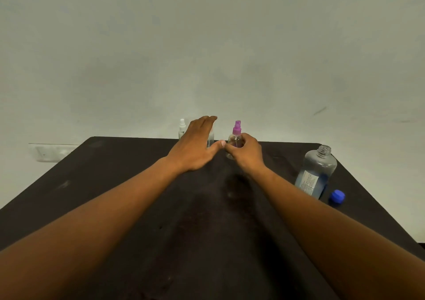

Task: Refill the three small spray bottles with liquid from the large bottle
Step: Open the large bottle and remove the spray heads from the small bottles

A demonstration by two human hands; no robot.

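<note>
- Purple-capped spray bottle (236, 140) is the landmark: clear body, upright, near the far edge of the dark table (115, 196), pump head on.
- Head view, right hand (246, 153): fingers curled round the purple bottle's body, low down. Firm hold; cap untouched.
- Left hand (195, 145): flat, fingers straight, nothing held. Thumb tip almost meets the right hand's fingers. It hovers just left of the purple bottle, over a second clear spray bottle (210, 140) that it mostly hides; can't tell if it touches it.
- Third one, a white-capped spray bottle (182, 130), stands further left of the purple bottle, at the table's back edge.
- Large bottle (316, 173): well right of the purple bottle and nearer the person, neck open, blue liquid only in the lower part. Its blue cap (337, 197) lies on the table beside it.
- Risks, my read: left hand could knock over the hidden bottle or the white-capped one at the edge. Open large bottle spills if the right forearm clips it. Narrow necks mean pouring may overshoot.
</note>
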